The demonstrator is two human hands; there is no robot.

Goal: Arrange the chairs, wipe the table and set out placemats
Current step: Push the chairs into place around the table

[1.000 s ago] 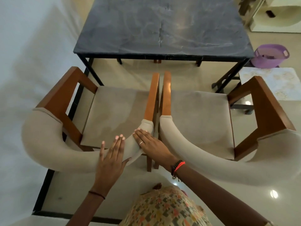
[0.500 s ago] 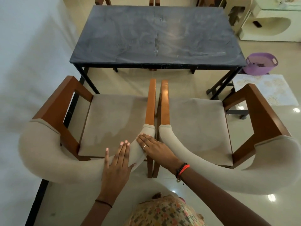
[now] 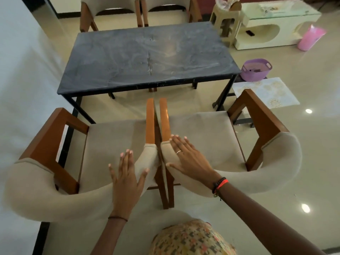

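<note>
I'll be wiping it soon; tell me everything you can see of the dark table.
The table is rectangular: a dark grey, stone-like top streaked with pale smears, on thin black legs. It stands level on the glossy floor. Two near chairs stand apart from its near edge; two far chairs sit at its far side.
</note>
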